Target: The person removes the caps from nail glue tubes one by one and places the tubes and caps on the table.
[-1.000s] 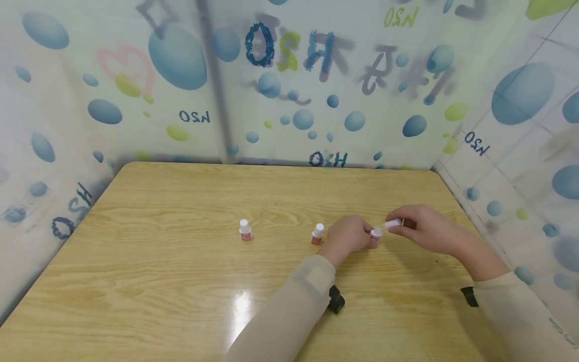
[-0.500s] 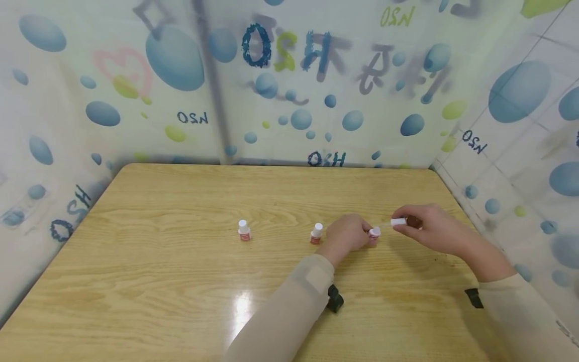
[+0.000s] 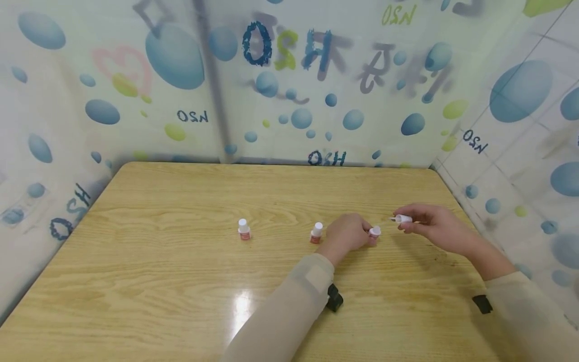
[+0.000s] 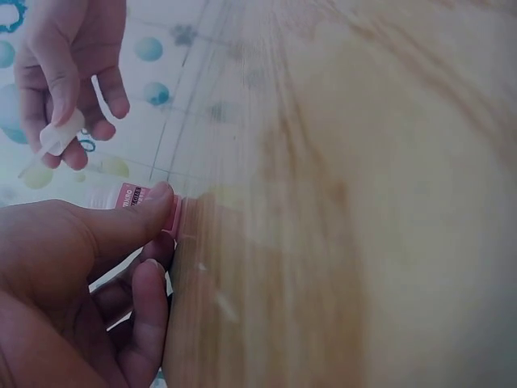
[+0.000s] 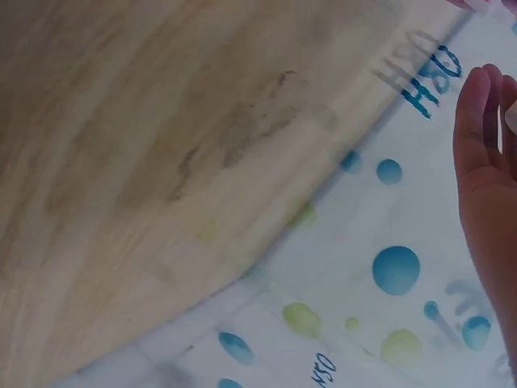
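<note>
My left hand (image 3: pixel 346 232) holds a small bottle (image 3: pixel 374 233) upright on the table, thumb and fingers pinching its pink-red label. In the left wrist view the bottle (image 4: pixel 133 196) shows its clear upper part and base against the wood. To the right, my right hand (image 3: pixel 439 227) pinches a white cap (image 3: pixel 404 218) between thumb and fingertips. A thin applicator (image 4: pixel 34 164) sticks out of the cap, pointing left, clear of the bottle. In the right wrist view only part of the right hand (image 5: pixel 485 153) shows at the edge.
Two more small bottles with white caps and red labels stand left of my hands: one bottle (image 3: pixel 316 234) close by the left wrist, another bottle (image 3: pixel 244 230) farther left. The wooden table (image 3: pixel 181 281) meets a patterned curtain (image 3: pixel 280 100) behind.
My right hand has drawn the cap and its applicator rightward, away from the bottle mouth, and turned it so the thin tip shows. The left hand stays around the bottle.
</note>
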### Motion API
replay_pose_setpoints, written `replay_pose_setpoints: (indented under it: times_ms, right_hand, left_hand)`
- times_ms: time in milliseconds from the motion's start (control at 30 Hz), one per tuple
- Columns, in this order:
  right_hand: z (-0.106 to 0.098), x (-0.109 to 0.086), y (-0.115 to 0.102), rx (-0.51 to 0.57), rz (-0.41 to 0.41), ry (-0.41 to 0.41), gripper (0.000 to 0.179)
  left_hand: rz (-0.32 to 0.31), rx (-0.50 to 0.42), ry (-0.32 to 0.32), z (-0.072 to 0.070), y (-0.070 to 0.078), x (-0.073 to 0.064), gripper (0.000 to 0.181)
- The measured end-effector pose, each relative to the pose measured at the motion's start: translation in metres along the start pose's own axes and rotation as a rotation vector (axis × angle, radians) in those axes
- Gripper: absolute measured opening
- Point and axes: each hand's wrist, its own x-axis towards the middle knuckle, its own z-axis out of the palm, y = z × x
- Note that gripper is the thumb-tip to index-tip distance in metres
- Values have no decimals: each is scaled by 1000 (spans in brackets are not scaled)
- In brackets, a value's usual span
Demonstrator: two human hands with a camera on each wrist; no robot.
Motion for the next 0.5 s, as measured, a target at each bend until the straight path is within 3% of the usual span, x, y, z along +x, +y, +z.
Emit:
replay_pose_setpoints:
  times_ms: [133, 333, 500]
  right_hand:
    - [2, 3, 6, 94, 81, -18, 30]
    - [8, 6, 12, 54, 167, 23, 35]
    - [16, 8, 18, 86, 216, 1, 37]
  left_hand:
    - [-8, 4, -3, -1, 0, 0, 20]
    - [-24, -8, -1, -2, 1, -1, 21]
    - [-24, -5, -3, -2, 3, -2, 21]
